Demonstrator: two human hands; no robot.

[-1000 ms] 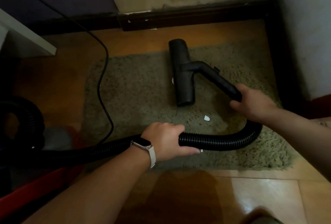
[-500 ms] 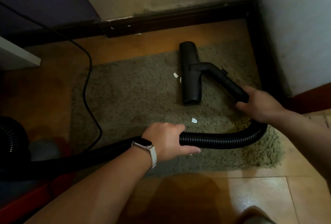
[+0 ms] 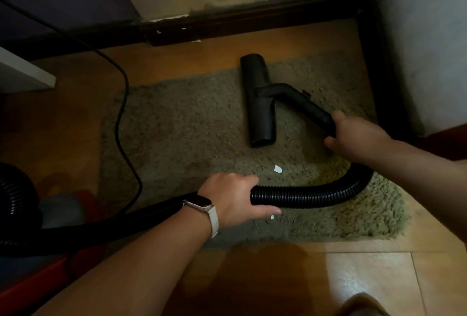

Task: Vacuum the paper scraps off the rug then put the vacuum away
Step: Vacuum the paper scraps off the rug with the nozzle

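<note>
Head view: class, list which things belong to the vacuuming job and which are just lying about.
Job: rug, paper scrap, smaller scrap, floor nozzle, hose gripped by the left hand, wand gripped by the right hand.

Lying about: white shelf edge, skirting board, red object, black cable (possibly the vacuum's).

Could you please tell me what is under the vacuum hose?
The rug spreads under the hose. One paper scrap shows at the hose's near edge by the left hand; anything directly beneath the hose is hidden.
</note>
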